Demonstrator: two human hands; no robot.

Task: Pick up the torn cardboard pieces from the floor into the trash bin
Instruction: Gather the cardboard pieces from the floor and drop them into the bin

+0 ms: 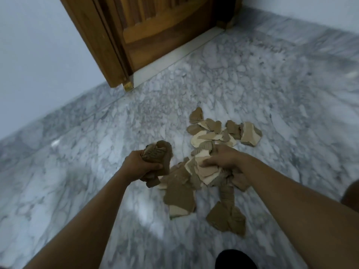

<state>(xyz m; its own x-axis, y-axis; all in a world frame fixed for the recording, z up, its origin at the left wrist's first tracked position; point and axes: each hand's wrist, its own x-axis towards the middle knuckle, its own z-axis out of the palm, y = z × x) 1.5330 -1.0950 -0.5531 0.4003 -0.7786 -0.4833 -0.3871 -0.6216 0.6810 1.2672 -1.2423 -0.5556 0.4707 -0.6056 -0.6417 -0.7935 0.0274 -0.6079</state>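
Observation:
Torn brown and cream cardboard pieces lie scattered on the grey marble floor point(77, 152). A far cluster of pieces point(219, 131) sits beyond my hands, and larger brown pieces point(180, 199) lie nearer me. My left hand point(139, 166) is closed around a bunch of brown cardboard pieces point(159, 154), held just above the floor. My right hand point(223, 160) grips a wad of cream and brown cardboard pieces point(206, 171) over the middle of the pile. No trash bin is in view.
A wooden door point(155, 30) with its frame stands at the back, set in a pale wall point(38, 55). A dark shape point(235, 259) shows at the bottom edge, and another dark shape point(351, 193) at the right edge.

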